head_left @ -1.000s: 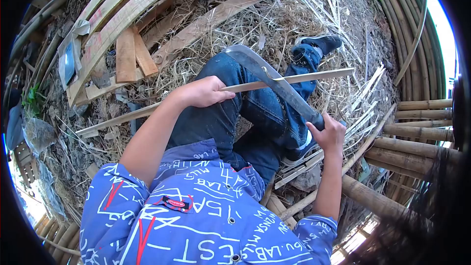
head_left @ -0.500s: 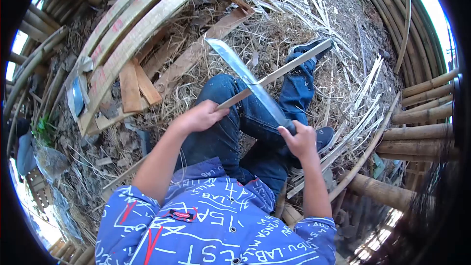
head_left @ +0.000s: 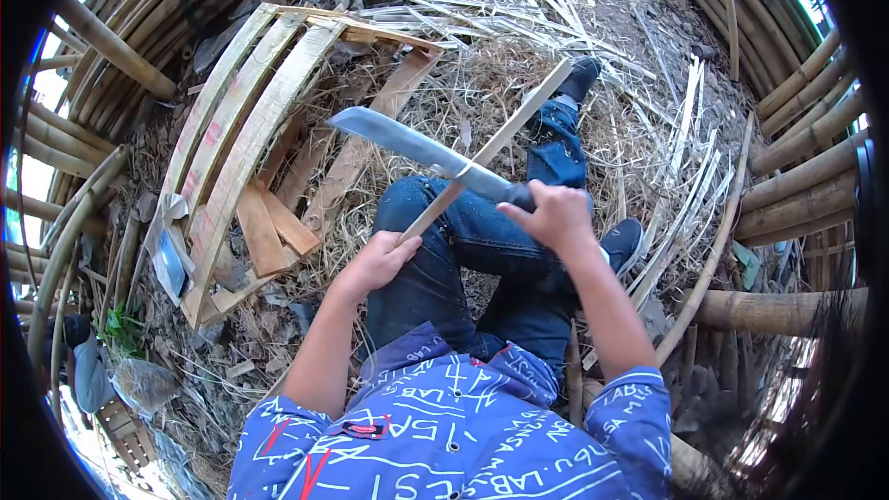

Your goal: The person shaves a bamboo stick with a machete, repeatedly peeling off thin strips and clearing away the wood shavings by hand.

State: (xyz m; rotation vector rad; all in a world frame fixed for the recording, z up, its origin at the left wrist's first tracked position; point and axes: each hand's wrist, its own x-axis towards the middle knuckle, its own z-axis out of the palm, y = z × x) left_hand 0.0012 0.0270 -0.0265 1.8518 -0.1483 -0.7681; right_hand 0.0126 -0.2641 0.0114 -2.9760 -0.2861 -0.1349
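Observation:
My left hand (head_left: pixel 382 262) is closed around the near end of a flat bamboo strip (head_left: pixel 519 118), which slants up and away to the right over my bent legs. In my right hand (head_left: pixel 553 218) is the dark handle of a machete (head_left: pixel 398 137). Its long blade crosses the strip near the middle and points to the upper left. A small pale curl shows where blade and strip meet. Below them are my legs in dark jeans (head_left: pixel 500 236); the strip's far end lies close to my outstretched foot.
A slatted wooden pallet (head_left: pixel 264 102) lies at the left, with short brown boards (head_left: pixel 266 231) beside it. Shavings (head_left: pixel 482 83) cover the ground around my legs. Thin split strips (head_left: pixel 690 157) lie to the right, near stacked bamboo poles (head_left: pixel 801 194).
The machete has swung to a flatter angle, its tip lower and further left. My right hand has risen, and the strip stands steeper. The view has shifted as well.

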